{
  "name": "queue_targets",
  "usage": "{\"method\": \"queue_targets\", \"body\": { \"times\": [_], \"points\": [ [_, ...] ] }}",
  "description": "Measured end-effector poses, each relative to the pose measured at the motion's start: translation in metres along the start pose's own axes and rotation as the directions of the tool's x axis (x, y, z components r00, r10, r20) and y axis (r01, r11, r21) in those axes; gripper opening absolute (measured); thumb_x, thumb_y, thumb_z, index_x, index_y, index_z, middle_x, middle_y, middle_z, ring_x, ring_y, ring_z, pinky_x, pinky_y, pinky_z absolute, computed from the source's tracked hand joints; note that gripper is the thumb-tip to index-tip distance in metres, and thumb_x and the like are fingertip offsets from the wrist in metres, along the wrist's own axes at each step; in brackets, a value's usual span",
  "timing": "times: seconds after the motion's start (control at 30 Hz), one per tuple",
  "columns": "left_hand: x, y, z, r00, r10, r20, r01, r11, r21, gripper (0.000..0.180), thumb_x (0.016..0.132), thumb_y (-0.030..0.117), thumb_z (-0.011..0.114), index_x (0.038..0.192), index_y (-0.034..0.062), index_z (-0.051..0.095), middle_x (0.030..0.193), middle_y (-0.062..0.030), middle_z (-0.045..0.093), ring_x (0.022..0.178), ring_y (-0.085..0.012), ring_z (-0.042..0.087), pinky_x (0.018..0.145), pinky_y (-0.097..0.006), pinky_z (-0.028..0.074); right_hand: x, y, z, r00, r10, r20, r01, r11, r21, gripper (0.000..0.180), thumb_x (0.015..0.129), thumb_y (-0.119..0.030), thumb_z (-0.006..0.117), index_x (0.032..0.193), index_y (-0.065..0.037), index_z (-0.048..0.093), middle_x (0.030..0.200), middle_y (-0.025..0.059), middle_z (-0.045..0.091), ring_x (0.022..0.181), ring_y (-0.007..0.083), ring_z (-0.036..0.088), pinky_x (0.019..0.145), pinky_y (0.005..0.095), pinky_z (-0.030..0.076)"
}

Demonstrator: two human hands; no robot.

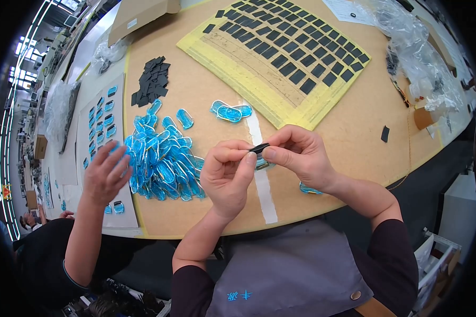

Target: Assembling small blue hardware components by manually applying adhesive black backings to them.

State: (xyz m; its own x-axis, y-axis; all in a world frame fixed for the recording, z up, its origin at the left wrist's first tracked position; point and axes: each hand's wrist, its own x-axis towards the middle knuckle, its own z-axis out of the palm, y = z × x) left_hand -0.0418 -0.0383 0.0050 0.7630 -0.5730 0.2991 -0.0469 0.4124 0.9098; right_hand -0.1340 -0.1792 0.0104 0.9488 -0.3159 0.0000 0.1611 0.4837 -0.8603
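My left hand (225,182) and my right hand (307,161) meet over the table, both pinching a small black rectangular piece (258,148) between thumbs and fingertips. The piece looks bent or folded. Just beneath it, a bluish rounded edge (262,164) shows, mostly covered by my fingers. To the left of my left hand lies a large heap of blue oval pieces with pale rims (161,158). A few more blue ovals (230,113) lie beyond my hands, and one blue oval (309,188) is partly hidden below my right forearm.
A yellow-edged board (238,63) carries rows of black rectangles. Behind the heap is a pile of black pieces (152,79). At left, a co-worker's hand (107,177) hovers by a grey sheet (122,211) bearing blue ovals. Clear plastic bags (415,47) and a tape roll (423,117) sit right.
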Motion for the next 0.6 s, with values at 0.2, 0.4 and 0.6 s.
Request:
{"method": "queue_targets", "body": {
  "times": [0.2, 0.4, 0.6],
  "points": [
    [-0.0009, 0.0009, -0.0009, 1.000, -0.025, 0.001, 0.025, 0.999, -0.032, 0.014, 0.088, -0.009, 0.060, 0.096, 0.0004, 0.053, 0.105, -0.0111, 0.060, 0.084, -0.0075, 0.059, 0.070, -0.019, 0.049, 0.0005, -0.0013, 0.0001, 1.000, 0.001, 0.001, -0.001, 1.000, -0.006, 0.011, 0.089, -0.004, 0.066, 0.099, 0.001, 0.064, 0.093, 0.0053, 0.068, 0.086, 0.0080, 0.064, 0.077, 0.0209, 0.052],
    [-0.0009, 0.0014, -0.0010, 0.999, -0.036, 0.009, 0.036, 0.998, -0.043, 0.014, 0.088, -0.008, 0.060, 0.096, 0.0001, 0.053, 0.106, -0.0116, 0.060, 0.087, -0.0085, 0.060, 0.073, -0.019, 0.050, 0.0005, -0.0024, -0.0015, 1.000, 0.006, -0.001, -0.006, 1.000, -0.017, 0.010, 0.089, -0.004, 0.067, 0.098, 0.001, 0.064, 0.091, 0.0048, 0.068, 0.085, 0.0076, 0.064, 0.075, 0.0207, 0.053],
    [-0.0020, 0.0012, -0.0021, 0.999, -0.031, 0.008, 0.031, 0.998, -0.047, 0.014, 0.088, -0.009, 0.060, 0.096, 0.0001, 0.053, 0.106, -0.0119, 0.060, 0.089, -0.0098, 0.061, 0.076, -0.021, 0.051, 0.0019, 0.0004, -0.0011, 1.000, -0.011, 0.012, 0.011, 1.000, -0.006, 0.011, 0.089, -0.004, 0.067, 0.098, 0.000, 0.064, 0.090, 0.0042, 0.068, 0.085, 0.0069, 0.063, 0.075, 0.0205, 0.052]
  ]
}}
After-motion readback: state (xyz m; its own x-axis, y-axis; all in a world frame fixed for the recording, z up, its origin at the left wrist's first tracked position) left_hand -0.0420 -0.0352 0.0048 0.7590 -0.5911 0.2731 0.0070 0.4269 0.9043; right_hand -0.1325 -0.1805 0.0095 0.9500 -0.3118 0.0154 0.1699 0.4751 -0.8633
